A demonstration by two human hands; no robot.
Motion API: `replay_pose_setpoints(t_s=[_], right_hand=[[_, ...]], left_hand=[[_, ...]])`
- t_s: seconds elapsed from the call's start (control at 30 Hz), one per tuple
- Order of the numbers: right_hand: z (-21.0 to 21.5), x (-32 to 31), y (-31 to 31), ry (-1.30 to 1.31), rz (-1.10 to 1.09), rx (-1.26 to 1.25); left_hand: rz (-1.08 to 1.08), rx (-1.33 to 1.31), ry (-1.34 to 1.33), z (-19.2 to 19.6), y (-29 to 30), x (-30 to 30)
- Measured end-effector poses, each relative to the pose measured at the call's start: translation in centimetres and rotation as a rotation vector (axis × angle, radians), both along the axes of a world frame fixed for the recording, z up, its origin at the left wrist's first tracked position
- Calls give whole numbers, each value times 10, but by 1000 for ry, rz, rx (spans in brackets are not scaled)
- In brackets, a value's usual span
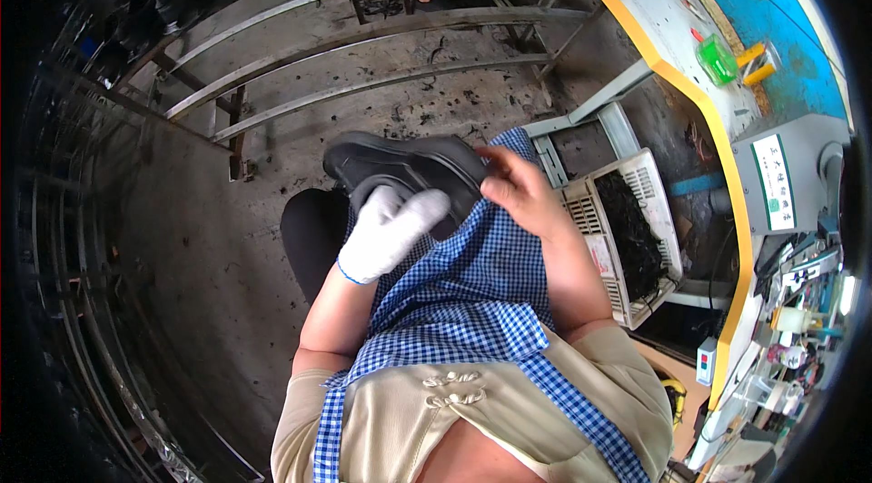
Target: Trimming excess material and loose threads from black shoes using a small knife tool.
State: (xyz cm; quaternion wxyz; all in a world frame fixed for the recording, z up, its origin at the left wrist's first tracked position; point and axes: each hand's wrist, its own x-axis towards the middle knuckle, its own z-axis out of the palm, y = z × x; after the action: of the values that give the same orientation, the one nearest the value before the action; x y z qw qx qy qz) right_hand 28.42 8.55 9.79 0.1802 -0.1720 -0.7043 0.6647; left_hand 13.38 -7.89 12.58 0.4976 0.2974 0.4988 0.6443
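Shoe, black, sits tilted over your lap between both hands. Your gloved left hand is closed on its near side at the foot opening; glove hides some of the grip. Your bare right hand is half-curled, thumb and forefinger at the shoe's right end. Can't tell if it's pinching or just touching.

Risks, my read: left grip looks like the main support, so if the glove slips on smooth upper, shoe rolls off your lap onto the floor, which is littered with dark scraps: dirt or scuffs likely. Loose apron cloth lies right under the shoe; a fold could get caught between fingers and shoe. Bare right fingertips have no cover if an edge there is sharp; can't see one.

Edges: crate with black scraps sits just beyond your right forearm, so a wide right elbow swing could knock it. Yellow-edged workbench is further right. Metal rack crosses ahead, apart from the shoe. Best room: your left and forward, short of the rails.
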Motion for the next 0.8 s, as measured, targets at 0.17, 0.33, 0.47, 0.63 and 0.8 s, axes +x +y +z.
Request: replay_pose_setpoints(t_s=[0.17, 0.33, 0.47, 0.63, 0.8], right_hand=[[-58, -1, -9, -110, 243, -374], [-89, -1, -23, 194, 290, -704], [-90, 2, -27, 152, 325, -721], [-93, 7, -30, 59, 357, -742], [-116, 6, -5, 93, 198, -566]], left_hand=[[-268, -44, 1144, -10, -8, 14], [-321, 192, 1114, 41, -41, 6], [421, 311, 658, 31, -53, -28], [755, 369, 17, 15, -21, -47], [667, 337, 28, 16, -28, -48]])
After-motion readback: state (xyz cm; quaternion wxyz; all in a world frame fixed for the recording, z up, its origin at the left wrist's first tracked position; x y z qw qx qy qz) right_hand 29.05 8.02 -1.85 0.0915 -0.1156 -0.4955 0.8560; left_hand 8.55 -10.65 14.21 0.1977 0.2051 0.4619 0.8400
